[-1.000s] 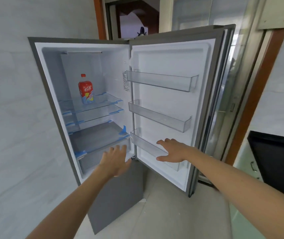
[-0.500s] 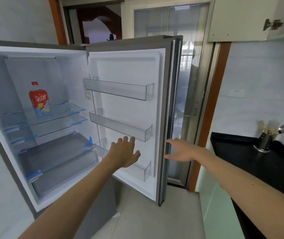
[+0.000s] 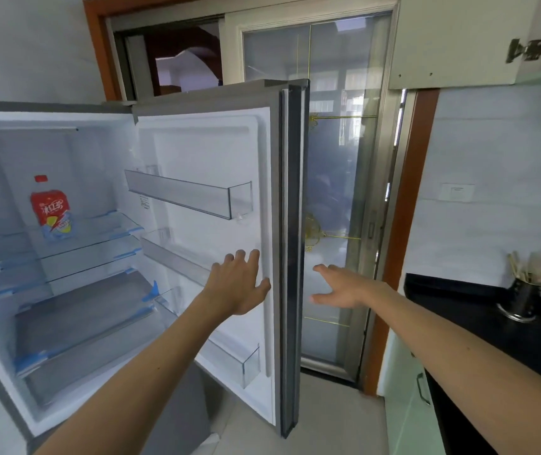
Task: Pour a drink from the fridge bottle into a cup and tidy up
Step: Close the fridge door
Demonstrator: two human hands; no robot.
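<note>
The fridge stands open. A drink bottle (image 3: 51,213) with a red cap and red label stands upright on the top glass shelf (image 3: 98,234), far left. The fridge door (image 3: 203,152) is swung wide, its edge facing me. My left hand (image 3: 238,282) is open with fingers spread, in front of the door's inner face near its outer edge. My right hand (image 3: 341,285) is open too, just past the door's edge, in front of the glass sliding door. Neither hand holds anything. No cup is in view.
Clear door bins (image 3: 190,193) line the inner door, all bare. A black counter (image 3: 479,310) runs at the right with a metal utensil holder (image 3: 525,298) on it. A glass sliding door (image 3: 338,198) stands behind the fridge door. A wall cabinet (image 3: 452,41) hangs at the upper right.
The view has swung right, so the fridge interior has slid left and the counter has come in. Both hands have shifted right, from the lower fridge area to the door's outer edge.
</note>
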